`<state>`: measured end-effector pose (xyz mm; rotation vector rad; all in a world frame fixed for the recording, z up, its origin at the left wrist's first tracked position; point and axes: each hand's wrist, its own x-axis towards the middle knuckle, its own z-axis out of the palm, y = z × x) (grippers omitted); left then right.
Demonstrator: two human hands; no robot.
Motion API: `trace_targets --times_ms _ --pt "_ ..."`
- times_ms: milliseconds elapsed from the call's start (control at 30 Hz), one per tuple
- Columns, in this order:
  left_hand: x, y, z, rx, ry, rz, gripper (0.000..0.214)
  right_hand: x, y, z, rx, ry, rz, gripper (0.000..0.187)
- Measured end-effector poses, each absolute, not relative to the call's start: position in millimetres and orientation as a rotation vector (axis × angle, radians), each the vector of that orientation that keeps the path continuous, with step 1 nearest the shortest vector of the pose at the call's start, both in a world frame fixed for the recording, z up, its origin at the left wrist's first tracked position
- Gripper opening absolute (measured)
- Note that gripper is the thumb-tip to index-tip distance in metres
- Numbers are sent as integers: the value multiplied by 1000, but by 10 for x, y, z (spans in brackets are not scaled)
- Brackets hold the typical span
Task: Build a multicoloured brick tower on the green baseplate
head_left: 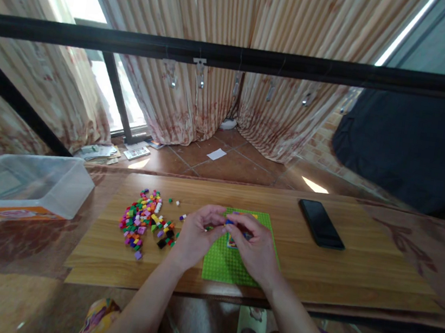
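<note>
A green studded baseplate (226, 265) lies on a wooden board (357, 261) in front of me. Both hands hover over its far half. My left hand (197, 234) and my right hand (253, 244) pinch fingertips together around a small blue brick (230, 222). A small build of coloured bricks (232, 240) sits on the plate under my hands, mostly hidden. A pile of several small loose bricks (144, 219) in many colours lies to the left of the plate.
A black phone (321, 223) lies face down on the board's right side. A clear plastic bin (23, 184) stands at the left. A black metal bar (237, 57) crosses above; curtains and tiled floor lie beyond.
</note>
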<state>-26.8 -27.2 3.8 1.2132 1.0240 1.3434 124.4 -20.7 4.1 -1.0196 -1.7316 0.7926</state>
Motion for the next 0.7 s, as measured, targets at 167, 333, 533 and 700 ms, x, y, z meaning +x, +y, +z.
trace_targets --times_ms 167,333,533,700 --pt "-253 -296 82 1231 1004 1285 28 1252 -232 66 -1006 -1678 827 13" --pt "-206 -328 3 1256 1093 1256 31 1448 -83 111 -1049 -1236 942 16" --pt "-282 -269 -145 1144 1181 1374 21 1709 70 72 -1086 -1088 942 25" --pt "-365 -230 -191 1097 1236 1397 20 1749 76 25 -1180 -1165 933 28"
